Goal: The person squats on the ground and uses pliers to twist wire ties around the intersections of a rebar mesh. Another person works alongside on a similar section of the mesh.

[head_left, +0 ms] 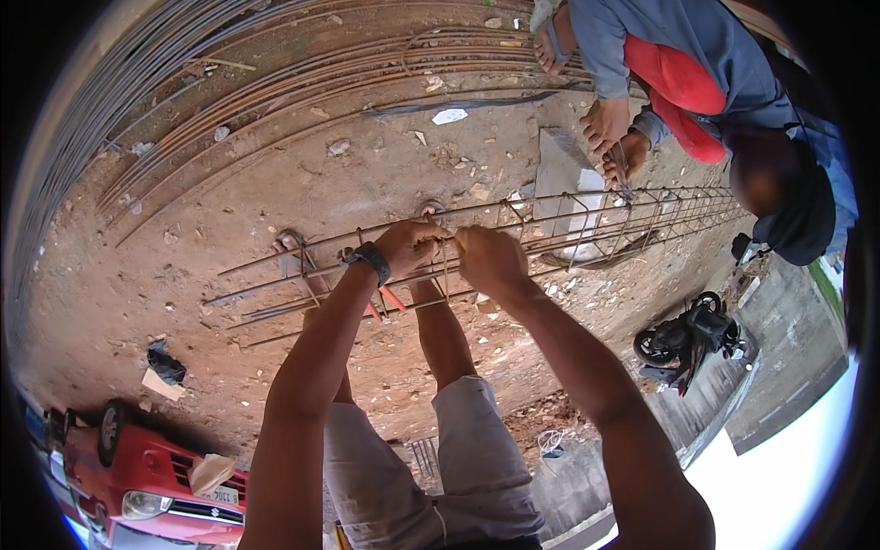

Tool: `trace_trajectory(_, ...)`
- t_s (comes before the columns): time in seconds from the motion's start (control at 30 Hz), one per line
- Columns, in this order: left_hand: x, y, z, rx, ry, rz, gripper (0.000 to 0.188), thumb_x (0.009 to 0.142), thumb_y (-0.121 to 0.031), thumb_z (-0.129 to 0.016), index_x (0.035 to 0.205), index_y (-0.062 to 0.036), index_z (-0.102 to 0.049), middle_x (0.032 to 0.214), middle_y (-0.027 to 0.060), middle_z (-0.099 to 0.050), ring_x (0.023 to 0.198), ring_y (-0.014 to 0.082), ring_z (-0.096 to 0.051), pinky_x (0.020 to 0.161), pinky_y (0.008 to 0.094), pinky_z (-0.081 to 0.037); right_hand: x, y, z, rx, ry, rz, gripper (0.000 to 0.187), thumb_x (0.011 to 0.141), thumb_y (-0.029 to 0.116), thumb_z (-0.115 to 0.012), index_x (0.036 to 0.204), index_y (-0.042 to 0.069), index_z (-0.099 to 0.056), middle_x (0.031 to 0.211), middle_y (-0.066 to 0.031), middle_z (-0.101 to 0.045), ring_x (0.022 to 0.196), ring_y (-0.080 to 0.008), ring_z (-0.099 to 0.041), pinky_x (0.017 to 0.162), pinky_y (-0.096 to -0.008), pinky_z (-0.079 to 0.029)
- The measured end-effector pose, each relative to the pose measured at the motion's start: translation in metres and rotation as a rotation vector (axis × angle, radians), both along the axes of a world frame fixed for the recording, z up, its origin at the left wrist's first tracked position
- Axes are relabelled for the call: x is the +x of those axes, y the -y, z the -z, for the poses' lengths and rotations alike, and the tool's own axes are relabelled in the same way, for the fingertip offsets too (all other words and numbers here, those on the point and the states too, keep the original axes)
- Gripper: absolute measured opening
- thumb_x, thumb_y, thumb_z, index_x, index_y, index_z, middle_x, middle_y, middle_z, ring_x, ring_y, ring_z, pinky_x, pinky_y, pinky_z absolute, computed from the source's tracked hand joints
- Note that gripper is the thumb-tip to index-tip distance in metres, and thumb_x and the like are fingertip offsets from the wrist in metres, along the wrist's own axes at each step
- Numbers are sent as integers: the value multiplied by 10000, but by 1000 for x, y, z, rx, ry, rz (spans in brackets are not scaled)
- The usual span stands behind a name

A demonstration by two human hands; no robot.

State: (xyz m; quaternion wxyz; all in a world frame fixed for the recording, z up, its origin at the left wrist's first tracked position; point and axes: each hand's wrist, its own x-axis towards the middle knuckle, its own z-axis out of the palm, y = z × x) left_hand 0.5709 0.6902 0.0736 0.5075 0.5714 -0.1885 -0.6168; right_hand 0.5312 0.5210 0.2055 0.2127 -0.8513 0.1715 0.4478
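Observation:
A long cage of thin steel bars (541,246) with square stirrups runs across in front of me, from the left to the far right. My left hand (412,246), with a dark watch on its wrist, is closed in a pinch at the upper bar beside a stirrup. Right next to it, my right hand (490,261) is closed at the same joint. Whatever lies between the fingers is too small to make out. Two orange handle-like pieces (392,298) show below my left wrist; the rest of that tool is hidden.
At the right a co-worker (678,82) bends over the cage, holding a dark hand tool (622,165). Loose steel rods (275,92) lie along the far left. A concrete slab (559,165) sits under the cage. A red car (156,477) and a motorcycle (692,335) stand nearby.

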Motion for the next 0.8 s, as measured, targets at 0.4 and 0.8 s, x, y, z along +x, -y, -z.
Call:
trace_trajectory(0.4, -4, 6, 13, -7, -297, -67, 98, 952, -126, -637, 999, -42, -656, 854, 22, -644, 749, 87, -551, 644, 265, -453, -14, -3, 41, -55, -210, -354, 187, 835, 90, -553, 893, 2, -708, 909, -201, -706, 815, -295, -699, 745, -413, -565)
trace_trajectory(0.8, -3, -7, -5, 181, 274, 189, 325, 902, -171, -629, 1213, -74, -641, 1039, 179, -718, 967, 298, -698, 868, 403, -534, 15, -70, -11, -171, 637, -27, 164, 781, 103, -640, 915, 65, -554, 906, -119, -561, 916, -319, -573, 792, -477, -432)
